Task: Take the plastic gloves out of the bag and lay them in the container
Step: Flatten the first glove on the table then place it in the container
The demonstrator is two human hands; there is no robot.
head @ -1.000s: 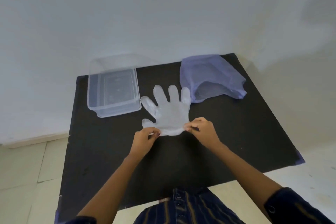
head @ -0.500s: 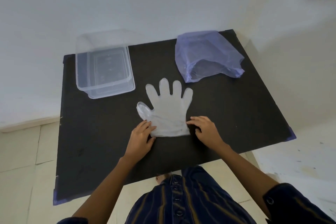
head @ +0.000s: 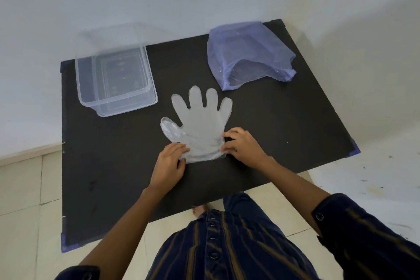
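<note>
Soft, even daylight, fairly bright, no hard glare. Faint shadow on the wall behind the black table [head: 284,125], darker toward the upper right corner. Wide-angle bending of the table's edges. Sharp focus around the table's middle; slight softness at frame borders.

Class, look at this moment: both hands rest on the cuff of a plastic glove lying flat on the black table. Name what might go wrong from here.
1. The glove is thin film; its thumb already looks crumpled, so lifting by the cuff with the left hand and right hand may fold it.
2. The glove looks wider than the container, so it may drape over the rim.
</note>
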